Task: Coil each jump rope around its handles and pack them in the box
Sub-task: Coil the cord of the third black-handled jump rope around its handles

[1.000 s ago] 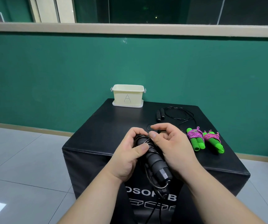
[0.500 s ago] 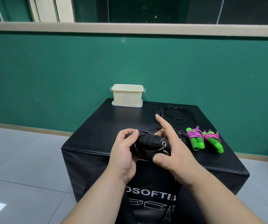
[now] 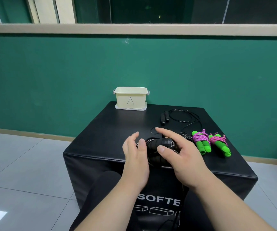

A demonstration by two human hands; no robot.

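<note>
our coiled black foam-handled jump rope [image 3: 157, 145] sits near the black padded worktop [image 3: 117, 129] front edge, between left hand [image 3: 135, 157] and right hand [image 3: 180, 155], both grips spread open, right thumb on it

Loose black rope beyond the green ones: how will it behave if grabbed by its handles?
Likely floppy: the thin cord lies in slack loops, so it would trail and may snag the green bundles. The two handles lie side by side, probably grabbable together; being round, they might roll if nudged.
</note>
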